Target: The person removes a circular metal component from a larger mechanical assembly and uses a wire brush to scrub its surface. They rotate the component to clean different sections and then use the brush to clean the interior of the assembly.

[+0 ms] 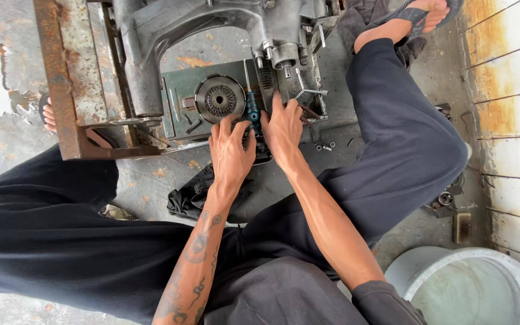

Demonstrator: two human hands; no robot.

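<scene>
An old grey sewing machine lies tipped on a rusty metal frame, its green base facing up with a round toothed part showing. My left hand and my right hand rest side by side on the front edge of the base. Between them stands a screwdriver with a blue and black handle; fingers of both hands touch it, and I cannot tell which hand grips it.
A black rag lies under the hands on the concrete floor. Small screws sit to the right of the machine. A grey plastic basin stands at the bottom right, a brush beside it. My legs in dark trousers flank the machine.
</scene>
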